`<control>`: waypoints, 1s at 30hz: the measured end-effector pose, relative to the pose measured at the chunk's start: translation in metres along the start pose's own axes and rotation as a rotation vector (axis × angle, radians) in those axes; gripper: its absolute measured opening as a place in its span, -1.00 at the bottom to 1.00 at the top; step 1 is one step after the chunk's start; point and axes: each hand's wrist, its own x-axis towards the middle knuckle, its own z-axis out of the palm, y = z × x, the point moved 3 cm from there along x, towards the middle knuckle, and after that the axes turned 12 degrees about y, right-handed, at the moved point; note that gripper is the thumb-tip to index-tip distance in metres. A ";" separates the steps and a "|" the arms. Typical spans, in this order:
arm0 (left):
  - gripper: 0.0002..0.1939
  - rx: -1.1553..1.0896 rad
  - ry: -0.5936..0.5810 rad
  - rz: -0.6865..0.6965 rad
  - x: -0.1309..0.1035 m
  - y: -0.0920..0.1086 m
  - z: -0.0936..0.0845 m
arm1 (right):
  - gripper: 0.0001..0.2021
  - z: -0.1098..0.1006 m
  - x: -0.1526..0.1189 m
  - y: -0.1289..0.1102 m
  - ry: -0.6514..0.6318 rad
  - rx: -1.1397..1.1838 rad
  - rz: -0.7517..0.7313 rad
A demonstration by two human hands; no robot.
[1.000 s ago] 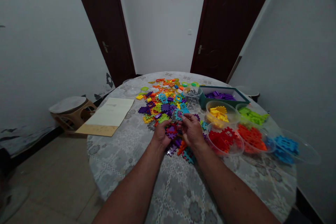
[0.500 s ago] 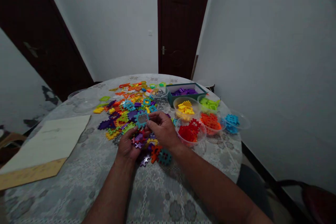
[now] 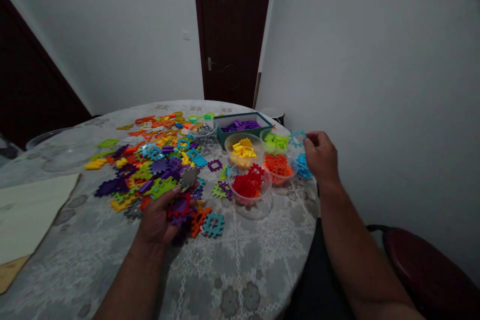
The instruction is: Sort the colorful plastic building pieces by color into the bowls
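Note:
My right hand (image 3: 321, 157) is closed on the edge of a light-blue notched frame piece (image 3: 298, 138), held up over the bowl of blue pieces (image 3: 303, 166). My left hand (image 3: 159, 220) curls around several toothed plastic building pieces in front of the pile. Among them is a red piece with a purple middle (image 3: 181, 205); a grey piece (image 3: 189, 176) stands at its fingertips. Just right of this hand lie an orange piece (image 3: 200, 221) and a teal notched square (image 3: 213, 225). The mixed pile (image 3: 159, 166) spreads beyond the hand.
Clear bowls hold red pieces (image 3: 247, 185), orange pieces (image 3: 278, 166), yellow pieces (image 3: 243, 150) and lime pieces (image 3: 276, 141). A green box (image 3: 245, 132) contains purple pieces. Paper (image 3: 33, 210) lies at the left. A dark red chair (image 3: 423, 265) stands at the right.
My right hand has moved from beside my left hand to the far right, carrying the blue frame piece to the blue bowl. The view has turned right.

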 end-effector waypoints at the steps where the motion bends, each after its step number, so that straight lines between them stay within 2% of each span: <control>1: -0.62 0.016 0.002 0.005 0.000 -0.002 0.001 | -0.77 -0.004 0.007 0.015 0.015 -0.120 -0.033; 3: -0.64 0.038 0.004 0.017 0.000 -0.004 0.002 | -0.74 -0.007 0.013 0.040 -0.014 -0.299 -0.059; 6: -0.68 0.059 0.028 -0.001 -0.004 -0.006 0.004 | -0.71 -0.003 0.007 0.062 -0.136 -0.458 -0.039; 10: -0.66 0.103 0.000 -0.035 -0.015 -0.003 0.010 | -0.67 0.002 -0.002 0.076 -0.288 -0.577 -0.032; 16: -0.63 0.143 0.032 -0.010 -0.015 0.003 0.007 | -0.58 -0.002 -0.002 0.084 -0.332 -0.758 0.001; 20: -0.62 0.123 -0.008 0.004 -0.015 0.000 0.006 | -0.57 -0.002 -0.008 0.087 -0.361 -0.665 -0.016; 23: -0.69 0.109 -0.058 0.010 -0.018 -0.004 0.006 | -0.58 -0.006 -0.010 0.089 -0.279 -0.538 -0.030; 25: -0.70 0.108 -0.072 0.021 -0.018 -0.006 0.006 | -0.60 -0.008 -0.009 0.086 -0.185 -0.505 -0.035; 27: -0.69 0.096 -0.097 0.033 -0.017 -0.008 0.006 | -0.62 -0.009 -0.009 0.072 -0.121 -0.457 -0.051; 30: -0.67 0.086 -0.130 0.024 -0.018 -0.009 0.007 | -0.66 -0.005 -0.020 0.025 -0.128 -0.242 -0.089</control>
